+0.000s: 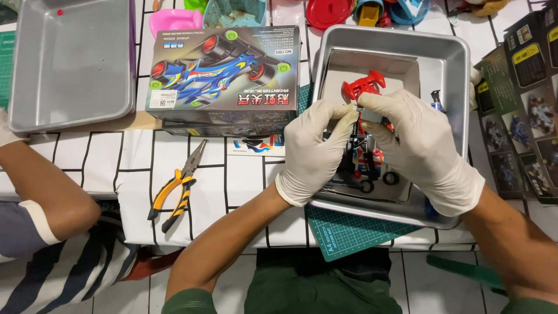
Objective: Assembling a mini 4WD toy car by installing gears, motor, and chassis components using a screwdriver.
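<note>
Both my hands wear white gloves and meet over a metal tray (pixel 453 64). My left hand (pixel 317 151) and my right hand (pixel 415 145) pinch a small grey part of a toy car between their fingertips. A red wing piece (pixel 363 85) sticks up just behind the fingers. Under my hands lie more car parts, red, blue and black, with small black tyres (pixel 390 178) on the tray floor. What exactly the fingers hold is partly hidden.
A toy car box (pixel 224 72) lies left of the tray. Yellow-handled pliers (pixel 177 186) rest on the white tablecloth. A second metal tray (pixel 70 58) stands far left. Another person's arm (pixel 49 186) reaches in at left. A green cutting mat (pixel 349 232) sticks out below the tray; leaflets (pixel 526 110) lie right.
</note>
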